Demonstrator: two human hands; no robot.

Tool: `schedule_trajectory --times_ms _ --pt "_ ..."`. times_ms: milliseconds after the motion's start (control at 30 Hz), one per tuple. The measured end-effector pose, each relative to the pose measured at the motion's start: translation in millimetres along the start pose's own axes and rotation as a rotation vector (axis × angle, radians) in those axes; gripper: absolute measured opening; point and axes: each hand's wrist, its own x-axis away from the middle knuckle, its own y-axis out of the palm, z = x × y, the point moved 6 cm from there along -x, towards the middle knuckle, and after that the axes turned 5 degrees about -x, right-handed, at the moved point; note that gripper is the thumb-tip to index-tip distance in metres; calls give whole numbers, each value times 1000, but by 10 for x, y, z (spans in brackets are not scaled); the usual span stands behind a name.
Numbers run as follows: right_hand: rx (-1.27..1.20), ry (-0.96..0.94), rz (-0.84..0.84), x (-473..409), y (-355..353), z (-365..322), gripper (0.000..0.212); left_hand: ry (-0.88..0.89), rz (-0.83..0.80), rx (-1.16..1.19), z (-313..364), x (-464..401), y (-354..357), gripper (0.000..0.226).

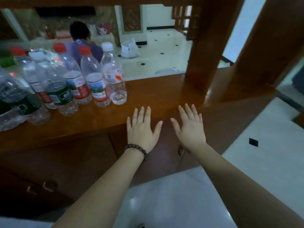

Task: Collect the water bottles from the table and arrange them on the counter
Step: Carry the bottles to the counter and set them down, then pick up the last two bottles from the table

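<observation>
Several clear plastic water bottles stand grouped on the left part of the wooden counter. The rightmost bottle has a white cap and an orange label. Beside it stand red-capped bottles with red and blue labels, and green-labelled bottles nearer the front left. My left hand, with a bead bracelet on the wrist, and my right hand are held flat with fingers spread at the counter's front edge, right of the bottles. Neither hand holds anything.
A thick wooden post rises from the counter at the right. Cabinet doors with metal handles lie below the counter. Beyond the counter a person in purple sits, with a white plastic bag on the white tiled floor.
</observation>
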Motion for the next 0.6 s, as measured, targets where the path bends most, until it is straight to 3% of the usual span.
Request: schedule_trajectory --times_ms 300,600 --pt "165 502 46 1932 -1049 1715 62 392 -170 106 2230 1151 453 70" --pt "256 993 240 4643 -2377 2785 60 909 -375 318 4402 3272 552 67"
